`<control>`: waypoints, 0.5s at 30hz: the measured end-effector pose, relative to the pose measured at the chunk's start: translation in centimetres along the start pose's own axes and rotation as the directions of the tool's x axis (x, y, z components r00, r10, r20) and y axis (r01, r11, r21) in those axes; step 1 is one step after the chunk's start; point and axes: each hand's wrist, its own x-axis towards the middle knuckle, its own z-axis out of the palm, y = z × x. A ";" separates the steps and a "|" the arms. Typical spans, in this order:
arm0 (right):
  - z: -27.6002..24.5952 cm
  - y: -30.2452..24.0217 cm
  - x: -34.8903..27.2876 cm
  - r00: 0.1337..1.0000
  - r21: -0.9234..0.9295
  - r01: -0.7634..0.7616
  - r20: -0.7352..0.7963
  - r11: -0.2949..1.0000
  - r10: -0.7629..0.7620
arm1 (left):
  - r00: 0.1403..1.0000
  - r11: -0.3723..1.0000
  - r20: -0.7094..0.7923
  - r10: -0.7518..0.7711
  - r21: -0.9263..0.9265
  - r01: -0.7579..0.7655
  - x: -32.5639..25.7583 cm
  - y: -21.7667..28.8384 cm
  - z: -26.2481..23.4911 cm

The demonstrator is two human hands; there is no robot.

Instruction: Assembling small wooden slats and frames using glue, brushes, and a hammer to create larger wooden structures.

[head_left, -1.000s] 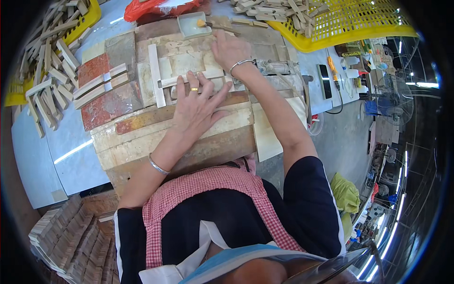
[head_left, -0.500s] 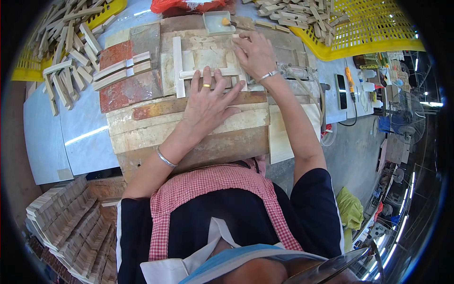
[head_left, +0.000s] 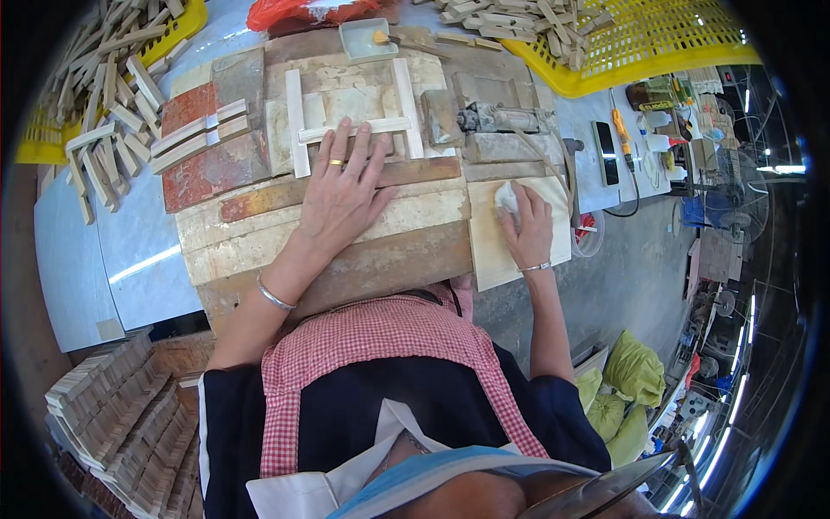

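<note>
My left hand [head_left: 342,186] lies flat, fingers stretched forward and tips resting on the wooden crossbar [head_left: 353,131] of an H-shaped frame. Two upright strips, a left one [head_left: 297,121] and a right one [head_left: 406,104], stand at the crossbar's ends on the worn work board [head_left: 333,251]. My right hand [head_left: 531,227] is closed round a small white wad [head_left: 507,197], perhaps cloth, over a pale board [head_left: 497,251] at the near right. Beside the frame sits a metal clamp-like cylinder [head_left: 501,118] with a hose.
Paired wood strips [head_left: 201,137] lie at the left, near a heap of wood pieces [head_left: 108,78]. A shallow dish [head_left: 368,43] with a brush stands behind the frame. A yellow basket [head_left: 622,65], a phone [head_left: 607,154] and stacked wood [head_left: 117,415] surround the bench.
My right hand has left the frame's right strip, come back toward me and closed on the white wad. My left hand stays on the crossbar. The view has shifted slightly.
</note>
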 end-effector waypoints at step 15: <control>3.4 -11.3 16.4 0.879 0.313 0.475 -0.128 0.822 -0.459 | 0.998 0.999 -0.061 -0.032 -0.046 0.029 -0.2 0.2 0.2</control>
